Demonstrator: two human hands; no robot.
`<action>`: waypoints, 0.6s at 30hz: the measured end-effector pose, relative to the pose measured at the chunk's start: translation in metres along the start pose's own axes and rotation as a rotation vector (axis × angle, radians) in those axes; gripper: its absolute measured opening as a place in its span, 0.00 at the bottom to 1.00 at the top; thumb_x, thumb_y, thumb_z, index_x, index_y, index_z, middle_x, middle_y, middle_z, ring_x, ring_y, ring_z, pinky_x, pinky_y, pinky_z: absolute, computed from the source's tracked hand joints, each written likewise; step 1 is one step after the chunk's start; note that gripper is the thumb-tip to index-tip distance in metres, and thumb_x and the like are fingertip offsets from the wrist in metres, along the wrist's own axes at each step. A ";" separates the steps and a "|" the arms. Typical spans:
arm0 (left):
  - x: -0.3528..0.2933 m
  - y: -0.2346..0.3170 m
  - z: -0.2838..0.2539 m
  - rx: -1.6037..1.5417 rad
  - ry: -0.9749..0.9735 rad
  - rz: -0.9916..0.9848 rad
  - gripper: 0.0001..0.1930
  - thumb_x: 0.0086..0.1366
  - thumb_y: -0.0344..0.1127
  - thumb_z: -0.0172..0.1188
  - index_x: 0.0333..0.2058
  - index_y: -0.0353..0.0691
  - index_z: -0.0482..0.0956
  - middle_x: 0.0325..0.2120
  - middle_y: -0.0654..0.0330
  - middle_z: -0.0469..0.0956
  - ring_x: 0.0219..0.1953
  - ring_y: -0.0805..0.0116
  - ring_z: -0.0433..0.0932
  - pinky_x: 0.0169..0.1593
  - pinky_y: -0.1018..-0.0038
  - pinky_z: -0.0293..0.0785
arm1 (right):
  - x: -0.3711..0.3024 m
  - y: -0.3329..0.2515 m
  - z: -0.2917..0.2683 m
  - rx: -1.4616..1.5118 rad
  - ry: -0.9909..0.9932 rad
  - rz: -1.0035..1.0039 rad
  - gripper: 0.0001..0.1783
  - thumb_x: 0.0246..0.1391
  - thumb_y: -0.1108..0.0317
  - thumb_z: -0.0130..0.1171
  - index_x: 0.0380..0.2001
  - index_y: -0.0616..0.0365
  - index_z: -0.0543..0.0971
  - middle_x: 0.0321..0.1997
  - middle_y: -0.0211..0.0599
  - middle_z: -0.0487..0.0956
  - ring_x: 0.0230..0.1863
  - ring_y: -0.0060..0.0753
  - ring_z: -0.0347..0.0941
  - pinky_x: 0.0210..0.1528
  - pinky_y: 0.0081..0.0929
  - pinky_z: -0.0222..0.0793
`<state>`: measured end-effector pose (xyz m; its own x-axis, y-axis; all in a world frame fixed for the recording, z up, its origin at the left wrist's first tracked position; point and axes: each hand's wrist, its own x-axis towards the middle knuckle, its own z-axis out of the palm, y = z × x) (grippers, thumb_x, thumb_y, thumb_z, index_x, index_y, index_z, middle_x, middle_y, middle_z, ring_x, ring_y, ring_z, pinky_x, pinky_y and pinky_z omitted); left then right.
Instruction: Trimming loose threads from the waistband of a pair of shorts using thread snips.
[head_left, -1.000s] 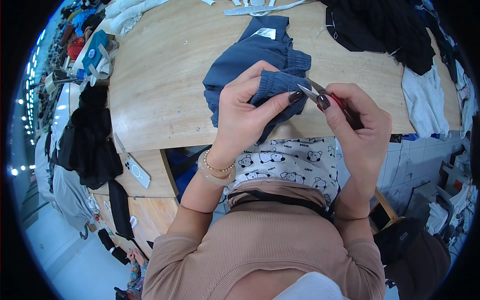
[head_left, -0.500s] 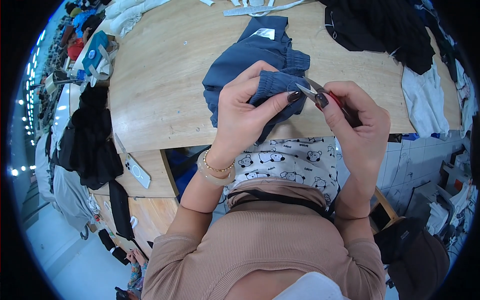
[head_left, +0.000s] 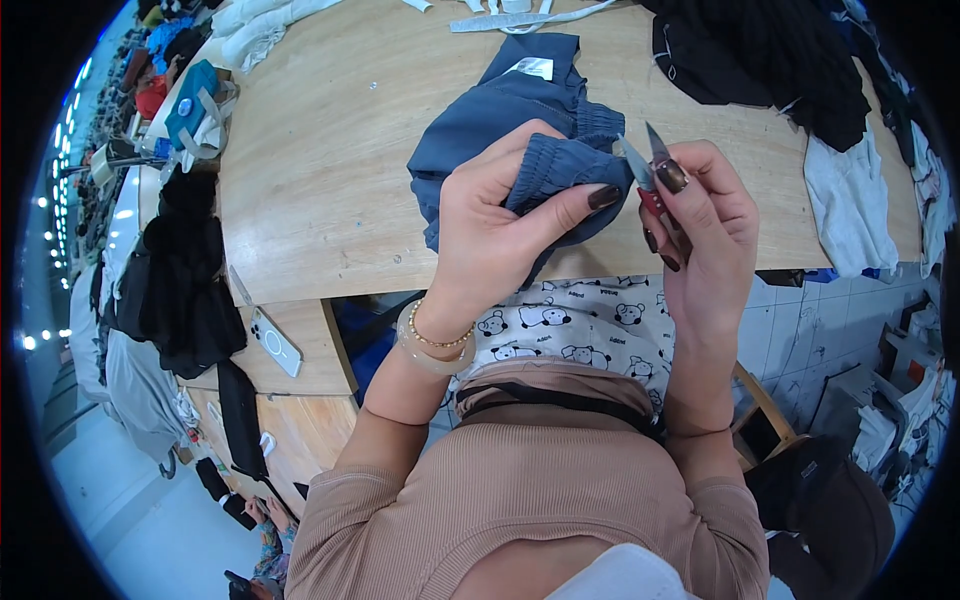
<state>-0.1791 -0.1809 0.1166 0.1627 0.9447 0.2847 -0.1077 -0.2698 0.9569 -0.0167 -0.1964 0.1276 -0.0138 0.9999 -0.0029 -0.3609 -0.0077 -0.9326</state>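
Note:
A dark blue garment (head_left: pixel 480 125) with gathered elastic edges and a white label lies on the wooden table in front of me. My left hand (head_left: pixel 500 215) pinches one of its elastic cuffs between thumb and fingers, lifting it at the table's near edge. In my right hand (head_left: pixel 705 220) are small thread snips (head_left: pixel 655 185) with red grips, their two pointed blades apart and directed away from me. The blade tips stand just right of the cuff; whether they touch it I cannot tell.
Black cloth (head_left: pixel 765 70) and white cloth (head_left: pixel 848 205) lie at the table's right. Light strips (head_left: pixel 535 18) rest at the far edge. On the left are a phone (head_left: pixel 275 342), a black fabric heap (head_left: pixel 185 270) and a teal bag (head_left: pixel 192 100). A dark chair (head_left: pixel 825 510) stands at lower right.
The snips have turned more upright, and their blades have moved from the cuff's edge slightly rightward and up. My right fingers have shifted around them. My left hand still grips the cuff.

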 end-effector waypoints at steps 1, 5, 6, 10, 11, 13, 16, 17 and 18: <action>0.001 0.002 0.000 0.008 -0.002 0.009 0.06 0.51 0.21 0.63 0.31 0.30 0.80 0.26 0.61 0.75 0.29 0.75 0.72 0.33 0.81 0.68 | 0.001 -0.001 -0.001 0.016 -0.002 0.005 0.07 0.56 0.70 0.54 0.35 0.62 0.74 0.22 0.25 0.73 0.17 0.09 0.61 0.17 0.08 0.48; 0.002 0.000 -0.001 0.049 -0.025 0.047 0.06 0.51 0.21 0.63 0.31 0.30 0.81 0.26 0.61 0.75 0.29 0.75 0.72 0.33 0.82 0.68 | 0.004 0.000 -0.010 0.246 0.016 -0.062 0.10 0.60 0.64 0.50 0.39 0.59 0.72 0.22 0.26 0.70 0.15 0.11 0.57 0.17 0.10 0.48; 0.000 -0.004 -0.003 0.069 -0.025 0.000 0.06 0.52 0.21 0.62 0.31 0.30 0.81 0.26 0.61 0.75 0.29 0.76 0.72 0.32 0.82 0.68 | 0.008 -0.007 -0.018 0.289 0.011 -0.147 0.10 0.61 0.63 0.48 0.40 0.57 0.71 0.21 0.26 0.69 0.16 0.12 0.57 0.17 0.11 0.48; -0.005 -0.009 -0.005 -0.005 -0.017 -0.103 0.06 0.53 0.22 0.62 0.32 0.29 0.81 0.27 0.63 0.75 0.28 0.77 0.72 0.31 0.84 0.67 | 0.027 -0.038 -0.046 -0.061 0.174 -0.595 0.11 0.61 0.64 0.48 0.43 0.57 0.70 0.24 0.29 0.70 0.19 0.16 0.59 0.19 0.12 0.51; -0.005 -0.008 -0.005 -0.004 -0.017 -0.104 0.06 0.53 0.22 0.62 0.32 0.29 0.81 0.27 0.63 0.75 0.28 0.77 0.72 0.31 0.84 0.67 | 0.024 -0.037 -0.044 -0.198 0.243 -0.610 0.11 0.61 0.64 0.49 0.43 0.57 0.72 0.26 0.29 0.71 0.20 0.16 0.61 0.20 0.12 0.52; -0.006 -0.007 -0.007 -0.032 0.014 -0.137 0.06 0.54 0.22 0.61 0.32 0.29 0.80 0.26 0.64 0.75 0.28 0.78 0.72 0.31 0.84 0.67 | 0.021 -0.025 -0.043 -0.425 0.294 -0.620 0.13 0.61 0.62 0.49 0.45 0.57 0.75 0.32 0.30 0.75 0.23 0.15 0.64 0.23 0.10 0.56; -0.003 -0.008 -0.006 -0.075 0.013 -0.138 0.05 0.55 0.22 0.61 0.32 0.29 0.80 0.26 0.64 0.74 0.28 0.78 0.72 0.31 0.85 0.67 | 0.015 -0.006 -0.035 -0.473 0.085 -0.504 0.15 0.60 0.63 0.52 0.47 0.58 0.75 0.33 0.31 0.76 0.27 0.12 0.64 0.26 0.08 0.58; -0.003 -0.008 -0.006 -0.076 0.011 -0.138 0.05 0.55 0.22 0.61 0.32 0.29 0.80 0.26 0.64 0.74 0.28 0.78 0.72 0.31 0.85 0.67 | 0.010 0.000 -0.027 -0.389 0.125 -0.372 0.14 0.58 0.66 0.54 0.46 0.58 0.75 0.33 0.30 0.76 0.27 0.11 0.63 0.26 0.08 0.58; -0.003 -0.008 -0.005 -0.064 0.018 -0.143 0.05 0.54 0.22 0.61 0.32 0.29 0.80 0.26 0.63 0.74 0.28 0.78 0.72 0.31 0.84 0.67 | 0.006 0.002 -0.011 -0.304 0.165 -0.240 0.14 0.56 0.68 0.56 0.45 0.59 0.76 0.33 0.29 0.76 0.28 0.10 0.63 0.26 0.09 0.58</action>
<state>-0.1838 -0.1805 0.1082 0.1637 0.9759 0.1444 -0.1466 -0.1207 0.9818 -0.0075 -0.1899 0.1222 0.1956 0.9615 0.1929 -0.0440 0.2052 -0.9777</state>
